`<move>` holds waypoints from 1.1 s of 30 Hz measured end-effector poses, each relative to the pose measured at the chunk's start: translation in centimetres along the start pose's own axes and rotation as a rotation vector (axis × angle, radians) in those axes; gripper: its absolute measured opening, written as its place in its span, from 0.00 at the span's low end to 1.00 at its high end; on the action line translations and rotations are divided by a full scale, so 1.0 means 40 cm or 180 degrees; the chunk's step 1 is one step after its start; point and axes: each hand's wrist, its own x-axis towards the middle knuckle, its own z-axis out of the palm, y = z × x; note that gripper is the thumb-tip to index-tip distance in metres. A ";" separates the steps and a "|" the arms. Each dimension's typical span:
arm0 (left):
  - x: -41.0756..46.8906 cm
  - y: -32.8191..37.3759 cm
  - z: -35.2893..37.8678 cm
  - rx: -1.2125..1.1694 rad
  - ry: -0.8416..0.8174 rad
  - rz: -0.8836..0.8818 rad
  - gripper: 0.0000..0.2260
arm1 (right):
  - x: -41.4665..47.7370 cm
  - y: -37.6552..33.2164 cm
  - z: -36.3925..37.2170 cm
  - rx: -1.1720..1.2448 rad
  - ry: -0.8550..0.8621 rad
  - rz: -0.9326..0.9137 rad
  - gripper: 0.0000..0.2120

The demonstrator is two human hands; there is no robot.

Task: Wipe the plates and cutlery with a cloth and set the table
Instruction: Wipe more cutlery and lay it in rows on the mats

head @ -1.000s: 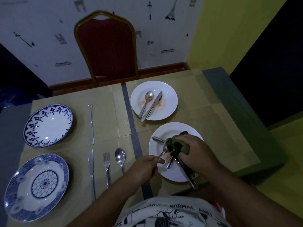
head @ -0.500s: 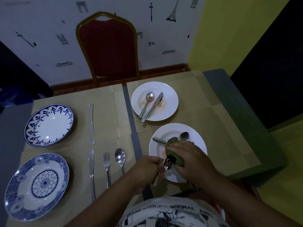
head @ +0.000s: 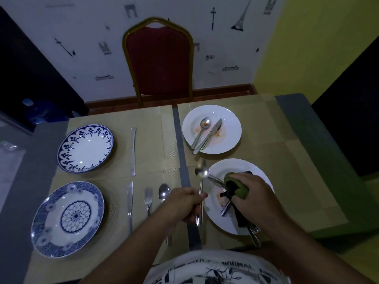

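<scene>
My left hand grips a spoon by its handle, bowl pointing away, just left of the near white plate. Over that plate my right hand is closed on a green and black cloth, with more cutlery lying under it. The far white plate shows orange smears and carries a spoon and a knife. On the left mats sit two blue-patterned plates, two knives, a fork and a spoon.
A red chair with a gold frame stands at the table's far side against the wall. Beige placemats cover the grey table; its right edge drops off near the plates. My white printed shirt fills the bottom edge.
My left hand has drawn one spoon out of the cloth and to the left, clear of the plate's rim. The right hand stays on the cloth over the near plate.
</scene>
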 end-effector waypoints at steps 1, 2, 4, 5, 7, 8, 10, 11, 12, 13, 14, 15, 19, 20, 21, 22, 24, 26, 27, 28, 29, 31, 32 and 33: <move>-0.004 0.009 -0.007 0.0000 0.0033 0.0075 0.09 | 0.001 -0.004 0.008 0.0028 -0.0032 -0.0012 0.27; -0.007 0.019 -0.015 -0.0034 0.0078 0.0134 0.08 | 0.004 -0.010 0.015 0.0055 -0.0059 -0.0029 0.27; -0.008 0.036 -0.032 -0.0184 0.0155 0.0124 0.10 | 0.010 -0.022 0.023 0.0121 -0.0088 -0.0034 0.28; -0.007 0.042 -0.041 -0.0321 0.0166 0.0095 0.12 | 0.013 -0.030 0.024 0.0150 -0.0077 -0.0033 0.28; -0.005 0.044 -0.055 -0.0604 0.0185 0.0151 0.14 | 0.020 -0.050 0.022 0.0179 -0.0026 -0.0059 0.27; -0.004 0.041 -0.060 -0.0651 0.0247 0.0256 0.13 | 0.022 -0.060 0.020 0.0186 -0.0005 -0.0081 0.27; -0.004 0.029 -0.067 -0.0821 0.0345 0.0435 0.06 | 0.027 -0.074 0.019 0.0234 0.0000 -0.0110 0.26; 0.000 0.021 -0.071 -0.0999 0.0332 0.0461 0.06 | 0.029 -0.078 0.021 0.0264 -0.0009 -0.0110 0.26; 0.002 0.016 -0.072 -0.1212 0.0292 0.0462 0.08 | 0.030 -0.079 0.024 0.0284 -0.0029 -0.0101 0.26; 0.008 0.009 -0.075 -0.1388 0.0257 0.0448 0.10 | 0.031 -0.080 0.029 0.0306 -0.0049 -0.0089 0.26; 0.012 0.004 -0.078 -0.1519 0.0246 0.0431 0.12 | 0.031 -0.081 0.033 0.0322 -0.0067 -0.0085 0.26; 0.018 0.000 -0.082 -0.1600 0.0268 0.0418 0.14 | 0.031 -0.085 0.038 0.0333 -0.0088 -0.0089 0.26; 0.035 -0.010 -0.102 -0.1863 0.0372 0.0339 0.14 | 0.031 -0.104 0.053 0.0399 -0.0167 -0.0121 0.25; 0.038 -0.012 -0.107 -0.1850 0.0435 0.0313 0.13 | 0.031 -0.108 0.058 0.0434 -0.0193 -0.0109 0.25; 0.045 -0.015 -0.113 -0.1746 0.0530 0.0303 0.12 | 0.033 -0.113 0.064 0.0450 -0.0227 -0.0089 0.25; 0.049 -0.017 -0.119 -0.1579 0.0624 0.0319 0.11 | 0.035 -0.119 0.069 0.0456 -0.0253 -0.0075 0.25; 0.055 -0.017 -0.128 -0.1341 0.0710 0.0391 0.08 | 0.042 -0.132 0.079 0.0451 -0.0264 -0.0083 0.25; 0.060 -0.012 -0.138 -0.1332 0.0719 0.0382 0.11 | 0.052 -0.148 0.085 0.0452 -0.0259 -0.0116 0.24; 0.063 -0.008 -0.144 -0.1370 0.0709 0.0337 0.12 | 0.058 -0.157 0.088 0.0453 -0.0264 -0.0128 0.24; 0.063 -0.002 -0.152 -0.1402 0.0686 0.0286 0.13 | 0.064 -0.166 0.091 0.0458 -0.0281 -0.0134 0.24; 0.068 0.002 -0.160 -0.1414 0.0660 0.0241 0.12 | 0.072 -0.175 0.095 0.0466 -0.0299 -0.0146 0.24; 0.080 0.008 -0.180 -0.1461 0.0610 0.0201 0.10 | 0.088 -0.189 0.104 0.0462 -0.0291 -0.0200 0.25; 0.086 0.011 -0.191 -0.1456 0.0600 0.0252 0.09 | 0.096 -0.195 0.109 0.0445 -0.0265 -0.0226 0.25; 0.096 0.010 -0.203 -0.1398 0.0609 0.0341 0.07 | 0.105 -0.200 0.114 0.0416 -0.0244 -0.0236 0.25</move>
